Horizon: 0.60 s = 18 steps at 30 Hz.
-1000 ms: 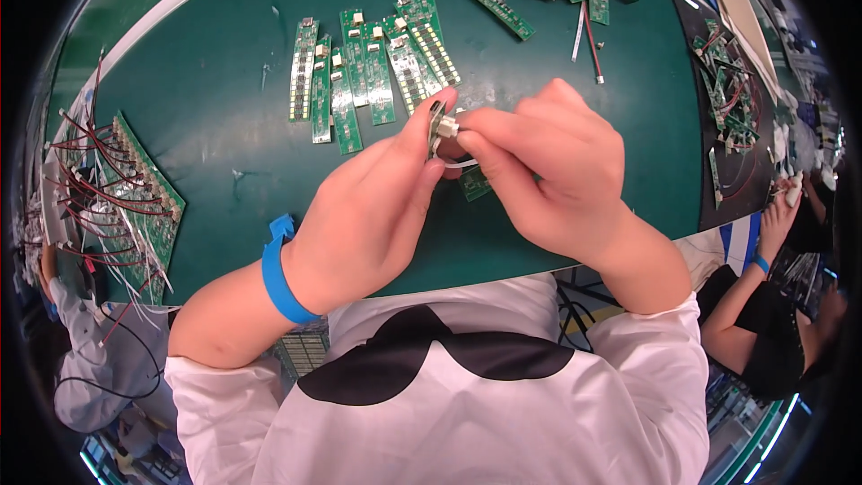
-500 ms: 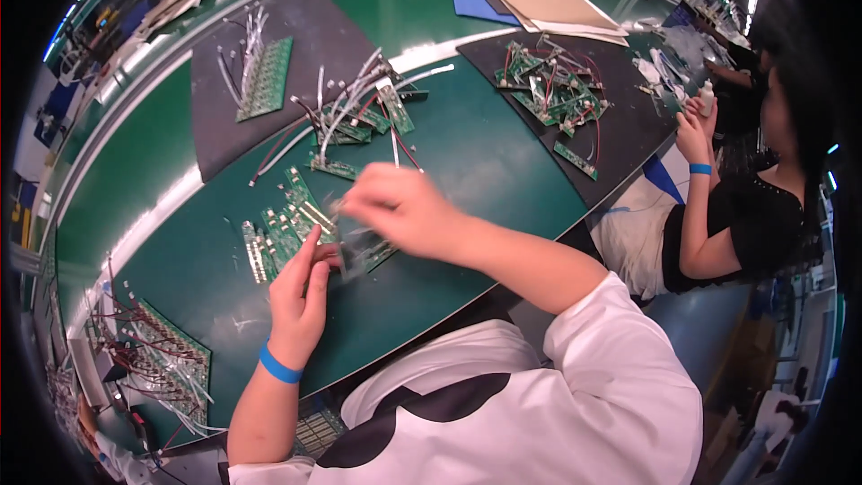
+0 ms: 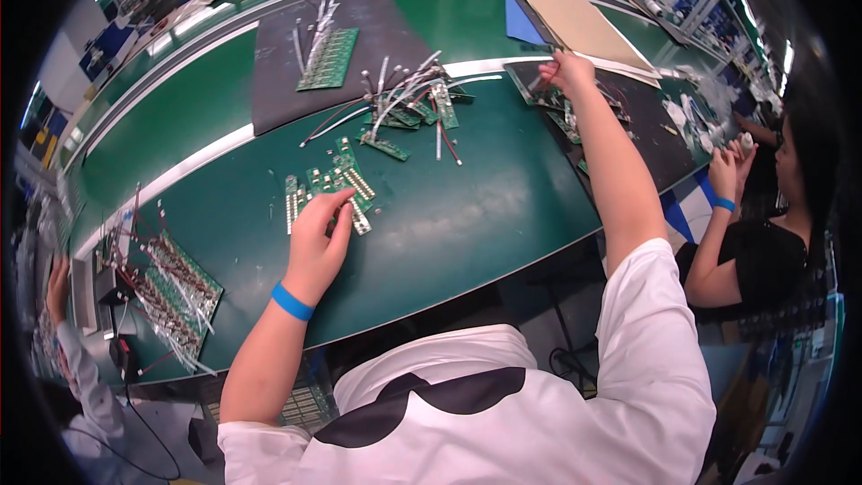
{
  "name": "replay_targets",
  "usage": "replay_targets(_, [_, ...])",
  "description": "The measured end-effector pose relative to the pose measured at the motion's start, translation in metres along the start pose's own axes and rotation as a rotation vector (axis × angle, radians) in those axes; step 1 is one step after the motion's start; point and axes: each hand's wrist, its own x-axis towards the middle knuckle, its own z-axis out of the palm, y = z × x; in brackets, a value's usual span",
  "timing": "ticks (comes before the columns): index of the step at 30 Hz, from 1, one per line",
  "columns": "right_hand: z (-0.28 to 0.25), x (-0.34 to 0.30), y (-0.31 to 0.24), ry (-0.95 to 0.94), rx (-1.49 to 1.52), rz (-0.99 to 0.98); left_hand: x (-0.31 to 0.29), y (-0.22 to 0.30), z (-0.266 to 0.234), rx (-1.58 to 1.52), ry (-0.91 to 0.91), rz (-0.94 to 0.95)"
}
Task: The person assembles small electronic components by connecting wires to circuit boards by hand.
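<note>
My left hand is over the left-middle of the green table, fingers curved and thumb apart. Its fingertips touch the near side of a cluster of small green circuit boards bearing pale rectangular parts. Far to the right, my right hand is stretched out with its fingers pinched together. A thin, blurred circuit board juts out to the left of those fingers, and they seem to grip it. Below that hand lies a heap of wired circuit boards on a dark mat, partly covered by my forearm.
More wired boards lie at the table's middle. A larger board panel rests on a dark mat. Wired panels stand at the left end. Cardboard sheets lie at the back. A co-worker sits at right, holding a small white bottle.
My right hand has moved from beside my left hand out to the heap on the right, with a board. My left hand now touches the small boards. The view has shifted.
</note>
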Motion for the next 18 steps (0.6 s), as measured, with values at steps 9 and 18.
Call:
replay_targets(9, [0.009, -0.197, -0.075, -0.251, -0.251, -0.817, -0.004, -0.017, -0.018, 0.033, 0.135, -0.056])
replay_targets(18, [-0.013, -0.432, -0.141, -1.121, 0.335, -0.18, -0.003, -0.032, -0.009, 0.0, 0.119, -0.092])
